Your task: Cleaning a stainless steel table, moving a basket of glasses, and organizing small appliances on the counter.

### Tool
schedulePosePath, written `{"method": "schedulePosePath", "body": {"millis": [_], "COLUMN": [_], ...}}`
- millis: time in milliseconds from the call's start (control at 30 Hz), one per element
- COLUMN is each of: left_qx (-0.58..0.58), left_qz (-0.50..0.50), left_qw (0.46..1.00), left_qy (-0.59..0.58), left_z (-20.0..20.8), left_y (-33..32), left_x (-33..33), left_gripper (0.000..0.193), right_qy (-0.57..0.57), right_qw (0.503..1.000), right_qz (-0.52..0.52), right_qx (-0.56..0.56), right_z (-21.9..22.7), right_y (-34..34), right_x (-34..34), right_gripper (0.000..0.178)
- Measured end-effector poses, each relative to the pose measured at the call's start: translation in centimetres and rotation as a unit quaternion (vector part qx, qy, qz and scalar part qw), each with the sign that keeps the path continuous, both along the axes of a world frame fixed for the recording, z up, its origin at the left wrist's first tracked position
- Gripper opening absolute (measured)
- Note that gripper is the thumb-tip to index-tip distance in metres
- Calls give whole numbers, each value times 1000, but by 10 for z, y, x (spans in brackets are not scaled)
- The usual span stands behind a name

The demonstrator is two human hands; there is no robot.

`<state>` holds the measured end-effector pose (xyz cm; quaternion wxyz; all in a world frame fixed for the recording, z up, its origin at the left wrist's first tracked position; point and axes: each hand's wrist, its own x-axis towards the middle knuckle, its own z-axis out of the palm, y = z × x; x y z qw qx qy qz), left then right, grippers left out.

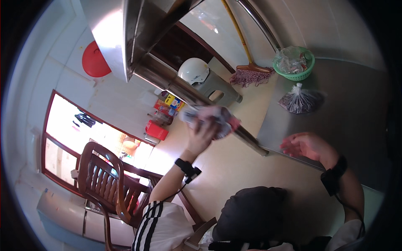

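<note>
My left hand (202, 134) is wrapped round a crumpled cloth (226, 119), pinkish, white and dark, blurred by motion. The cloth lies against a slanted metal post (247, 138), part of which it hides. My right hand (309, 146) hangs at the edge of a grey metal tabletop (339, 125), its fingers loosely bent and apart, with nothing in them. Beyond it, a knotted clear plastic bag (299, 101) of dark contents rests on the tabletop. A green plastic basket (302, 74) with crumpled clear plastic stands farther back.
A mop (251, 73) leans near the wall, beside a white helmet (193, 71) on a grey plastic stool (220, 85). At the left are a wooden chair (100, 173) and coloured packages (157, 130). A dark rounded thing (251, 215) is close below my hands.
</note>
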<state>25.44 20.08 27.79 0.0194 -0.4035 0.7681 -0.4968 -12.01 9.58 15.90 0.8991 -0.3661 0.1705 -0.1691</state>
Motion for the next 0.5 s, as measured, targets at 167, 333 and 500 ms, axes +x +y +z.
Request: {"method": "schedulePosePath", "body": {"millis": [167, 333, 500], "left_qx": [-27, 267, 346], "left_qz": [-99, -159, -416], "left_qw": [838, 363, 550], "left_qy": [537, 878, 636], "left_z": [81, 104, 96], "left_y": [-20, -17, -69], "left_x": [-18, -10, 84], "left_gripper": [59, 37, 34], "right_qy": [-6, -18, -12], "right_qw": [999, 999, 998], "right_qz": [6, 46, 56], "right_qx": [31, 15, -5], "right_z": [-11, -4, -5], "right_y": [-1, -5, -4], "right_x": [10, 32, 36], "right_gripper": [28, 25, 24]}}
